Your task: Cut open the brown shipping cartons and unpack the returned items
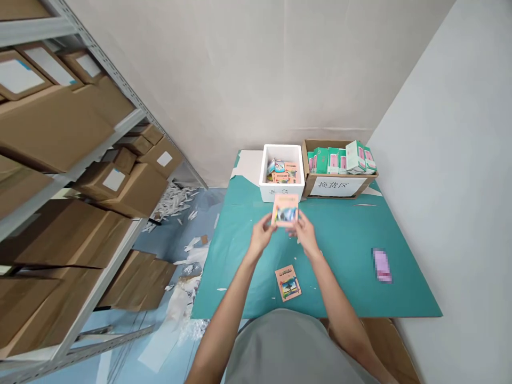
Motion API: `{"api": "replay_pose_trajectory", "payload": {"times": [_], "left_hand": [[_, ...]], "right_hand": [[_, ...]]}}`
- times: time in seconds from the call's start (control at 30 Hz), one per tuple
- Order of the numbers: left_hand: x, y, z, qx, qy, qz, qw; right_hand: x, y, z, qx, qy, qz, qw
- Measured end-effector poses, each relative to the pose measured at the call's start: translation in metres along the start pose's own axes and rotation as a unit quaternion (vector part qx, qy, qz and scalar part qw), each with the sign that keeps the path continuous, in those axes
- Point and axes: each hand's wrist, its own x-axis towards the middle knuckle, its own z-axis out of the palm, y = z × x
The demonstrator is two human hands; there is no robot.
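Between my two hands, above the table and just in front of the white foam box (282, 190), is a pink-orange booklet or flat packet (285, 210) with a picture on its face. My left hand (262, 233) grips its lower left edge. On the lower right edge, my right hand (304, 232) is closed around it. A similar pink-orange booklet (288, 283) with a tree picture lies flat on the table, nearer my body. Inside the foam box are several like packets (285, 173), some blue and white.
Right of the foam box stands a cardboard box (338, 186) of green-and-pink cartons (334, 160). A pixelated pink object (382, 265) lies on the green table (344, 245) at right. Shelves of brown boxes (60, 122) rise on the left, with paper scraps (176, 200) on the floor.
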Motion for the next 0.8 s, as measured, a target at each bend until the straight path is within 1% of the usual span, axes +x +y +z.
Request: {"api": "replay_pose_trajectory", "payload": {"times": [0.03,0.07,0.1,0.13,0.17,0.2,0.23,0.27,0.33,0.4,0.47,0.5,0.57,0.63,0.73,0.8], "left_hand": [[0.017,0.022,0.003,0.016,0.028,0.035,0.999],[0.030,0.040,0.004,0.028,0.049,0.066,0.996],[0.039,0.052,0.003,0.033,0.063,0.093,0.993],[0.043,0.058,0.001,0.036,0.071,0.115,0.990],[0.041,0.058,-0.003,0.038,0.078,0.129,0.988],[0.036,0.051,-0.009,0.039,0.084,0.132,0.987],[0.027,0.039,-0.015,0.040,0.090,0.123,0.987],[0.014,0.021,-0.022,0.044,0.097,0.100,0.989],[-0.019,-0.021,-0.037,0.054,0.104,0.009,0.993],[-0.056,-0.064,-0.050,0.080,0.104,-0.097,0.987],[-0.092,-0.099,-0.060,0.100,0.094,-0.172,0.976],[-0.106,-0.111,-0.063,0.101,0.087,-0.197,0.971],[-0.125,-0.126,-0.067,0.101,0.061,-0.226,0.967],[-0.132,-0.130,-0.069,0.105,0.033,-0.232,0.967],[-0.124,-0.127,-0.068,0.118,0.014,-0.219,0.969],[-0.115,-0.123,-0.066,0.128,0.019,-0.207,0.970]], "right_hand": [[0.020,-0.018,0.005,0.017,0.020,-0.027,0.999],[0.036,-0.030,0.007,0.024,0.029,-0.043,0.998],[0.047,-0.035,0.008,0.018,0.032,-0.051,0.998],[0.054,-0.033,0.006,-0.008,0.032,-0.047,0.998],[0.055,-0.024,0.002,-0.062,0.024,-0.030,0.997],[0.051,-0.009,-0.003,-0.132,0.013,-0.002,0.991],[0.042,0.010,-0.010,-0.217,0.000,0.036,0.976],[0.029,0.032,-0.017,-0.321,-0.017,0.084,0.943],[-0.006,0.076,-0.031,-0.392,-0.028,0.145,0.908],[-0.046,0.114,-0.041,-0.447,-0.029,0.196,0.872],[-0.082,0.140,-0.046,-0.495,-0.025,0.236,0.836],[-0.096,0.150,-0.046,-0.515,-0.024,0.247,0.821],[-0.114,0.164,-0.044,-0.542,-0.028,0.254,0.801],[-0.120,0.173,-0.041,-0.552,-0.038,0.256,0.793],[-0.114,0.178,-0.040,-0.545,-0.052,0.261,0.795],[-0.106,0.177,-0.038,-0.527,-0.059,0.255,0.808]]}}
